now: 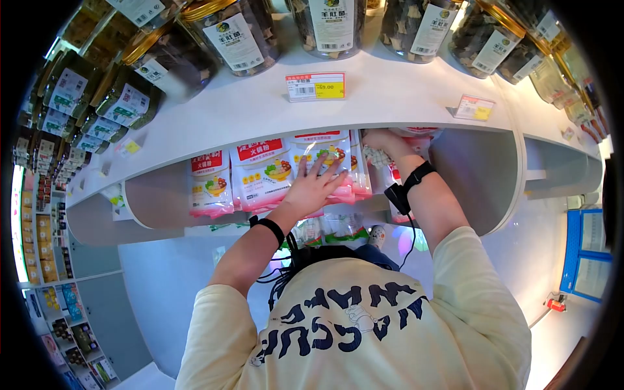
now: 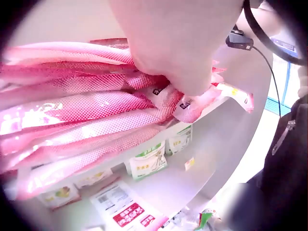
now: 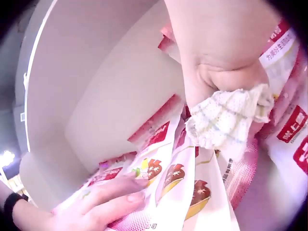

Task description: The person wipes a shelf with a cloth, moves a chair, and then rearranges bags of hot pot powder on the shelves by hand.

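Observation:
Pink-and-white food packets (image 1: pixel 260 170) stand in a row inside a curved shelf compartment. My left hand (image 1: pixel 316 184) lies with fingers spread across the front of the packets. In the right wrist view its straight fingers rest against several packets (image 3: pixel 166 168). My right hand (image 1: pixel 385 140) reaches into the compartment to the right of the row. It grips a checked white cloth (image 3: pixel 226 118), which bunches out below the palm beside the packets. More packets (image 3: pixel 288 139) stand on the far side of that hand.
Above, jars (image 1: pixel 328 26) with gold lids line the white shelf top, with a price tag (image 1: pixel 316 86) at its edge. Green-and-white packets (image 2: pixel 147 161) sit on a lower level. A cabled device (image 1: pixel 398 198) hangs at the right wrist. The compartment wall (image 1: pixel 481 175) curves at right.

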`<state>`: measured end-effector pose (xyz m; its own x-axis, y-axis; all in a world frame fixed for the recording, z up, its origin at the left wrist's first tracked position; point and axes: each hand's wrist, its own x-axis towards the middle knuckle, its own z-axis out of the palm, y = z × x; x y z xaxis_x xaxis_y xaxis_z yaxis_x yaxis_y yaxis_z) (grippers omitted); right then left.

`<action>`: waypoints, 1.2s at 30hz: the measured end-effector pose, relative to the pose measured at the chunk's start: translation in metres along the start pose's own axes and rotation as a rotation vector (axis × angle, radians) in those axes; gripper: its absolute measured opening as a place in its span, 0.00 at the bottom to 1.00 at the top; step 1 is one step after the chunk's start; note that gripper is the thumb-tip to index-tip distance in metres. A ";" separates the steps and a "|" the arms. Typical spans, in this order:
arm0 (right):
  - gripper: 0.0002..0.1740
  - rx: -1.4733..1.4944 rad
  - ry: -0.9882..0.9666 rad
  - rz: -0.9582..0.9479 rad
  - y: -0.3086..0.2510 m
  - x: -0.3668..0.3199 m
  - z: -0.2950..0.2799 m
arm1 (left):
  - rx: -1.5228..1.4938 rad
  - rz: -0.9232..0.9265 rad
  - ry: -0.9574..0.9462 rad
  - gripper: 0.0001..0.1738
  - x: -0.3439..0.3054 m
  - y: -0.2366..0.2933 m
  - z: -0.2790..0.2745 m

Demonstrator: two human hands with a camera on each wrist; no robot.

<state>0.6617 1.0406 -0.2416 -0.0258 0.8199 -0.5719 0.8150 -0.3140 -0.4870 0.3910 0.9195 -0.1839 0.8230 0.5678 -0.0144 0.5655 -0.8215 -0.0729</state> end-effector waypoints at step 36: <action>0.36 0.406 0.441 -0.282 0.013 -0.091 0.067 | -0.117 -0.343 -0.233 0.65 -0.084 -0.094 -0.030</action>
<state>0.6358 0.9298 -0.2407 0.1034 0.9892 -0.1043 0.5262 -0.1433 -0.8382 0.2705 0.9473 -0.1461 0.5597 0.7949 -0.2344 0.8177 -0.5757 0.0002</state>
